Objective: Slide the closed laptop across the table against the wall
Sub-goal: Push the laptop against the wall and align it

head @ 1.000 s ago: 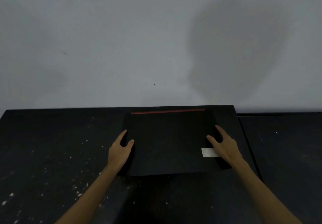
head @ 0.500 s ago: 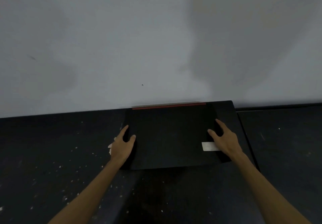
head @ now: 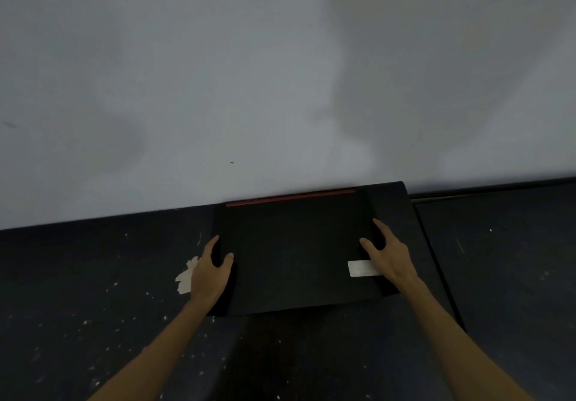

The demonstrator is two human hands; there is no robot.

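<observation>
A closed black laptop (head: 296, 251) lies flat on the dark table (head: 78, 276), its red-striped far edge touching the grey wall (head: 249, 73). A white sticker (head: 360, 268) sits near its right front corner. My left hand (head: 210, 271) grips the laptop's left edge, thumb on the lid. My right hand (head: 389, 255) holds the right edge, thumb on top, partly covering the sticker.
A torn scrap of pale tape (head: 185, 276) sticks to the table just left of my left hand. White paint specks dot the tabletop. A second dark table (head: 505, 260) adjoins on the right, with a seam between the two.
The laptop has slid away from me until its red far edge meets the wall. Both hands kept their grip. The pale tape scrap came into sight beside my left hand.
</observation>
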